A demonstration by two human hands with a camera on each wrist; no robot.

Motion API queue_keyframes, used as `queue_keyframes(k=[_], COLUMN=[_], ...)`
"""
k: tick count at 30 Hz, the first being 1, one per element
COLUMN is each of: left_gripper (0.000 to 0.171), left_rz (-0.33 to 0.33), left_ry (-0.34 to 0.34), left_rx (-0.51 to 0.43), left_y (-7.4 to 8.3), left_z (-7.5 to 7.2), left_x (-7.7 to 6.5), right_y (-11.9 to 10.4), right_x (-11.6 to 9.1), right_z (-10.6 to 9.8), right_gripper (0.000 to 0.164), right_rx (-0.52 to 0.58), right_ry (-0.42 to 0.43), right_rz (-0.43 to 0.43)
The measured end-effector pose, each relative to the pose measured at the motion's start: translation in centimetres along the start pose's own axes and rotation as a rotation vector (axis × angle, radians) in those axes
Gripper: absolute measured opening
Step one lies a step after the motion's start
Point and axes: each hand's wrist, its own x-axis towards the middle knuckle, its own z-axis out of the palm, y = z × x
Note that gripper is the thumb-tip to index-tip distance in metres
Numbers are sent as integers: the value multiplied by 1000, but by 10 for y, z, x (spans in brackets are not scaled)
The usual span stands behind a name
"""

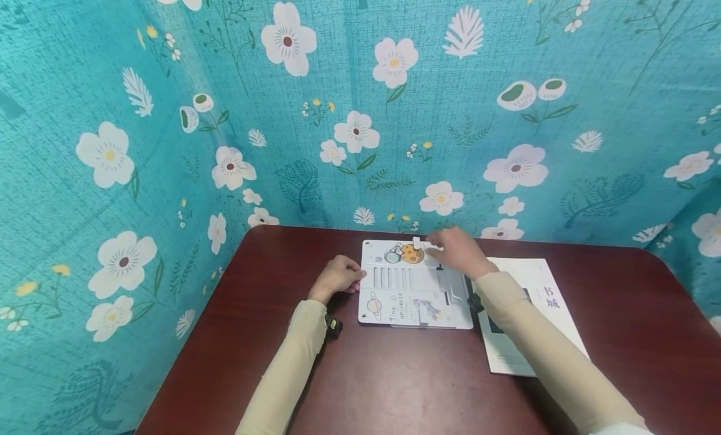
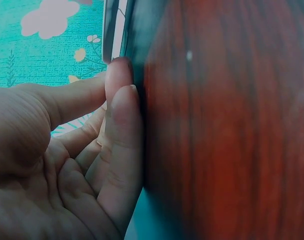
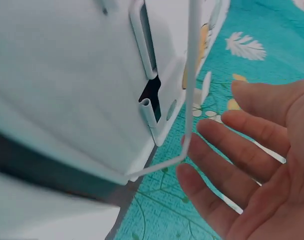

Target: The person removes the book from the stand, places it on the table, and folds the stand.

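Note:
A white metal book stand (image 1: 401, 278) with astronaut and planet prints and the words "Tiny universe" lies on the table. At its left edge, my left hand (image 1: 338, 276) pinches it between thumb and fingers; the left wrist view shows the fingertips (image 2: 121, 75) at the edge of the stand (image 2: 111, 35). Over its upper right corner is my right hand (image 1: 459, 250), near a small white clip (image 1: 417, 242). In the right wrist view the right hand (image 3: 256, 150) has loosely spread fingers beside a white wire bracket (image 3: 190, 100); whether they touch it I cannot tell.
A white book (image 1: 549, 303) with a dark picture on its cover lies to the right, partly under the right forearm. The dark red wooden table (image 1: 383, 378) meets a teal flowered cloth (image 1: 338, 191) at its back and left.

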Motion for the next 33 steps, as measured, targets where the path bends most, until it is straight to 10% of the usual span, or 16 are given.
queue_keyframes(k=[10, 18, 33], left_gripper=[20, 20, 21], left_rz=[3, 1, 7], left_ry=[-7, 3, -4], left_rx=[17, 7, 15], left_y=[-6, -7, -5], left_z=[0, -1, 1], left_x=[1, 1, 3], right_y=[4, -6, -12], right_x=[-60, -96, -120], right_z=[2, 5, 14], right_gripper=[30, 24, 7], right_rx=[26, 11, -131], right_ry=[167, 86, 183], right_rz=[17, 72, 26])
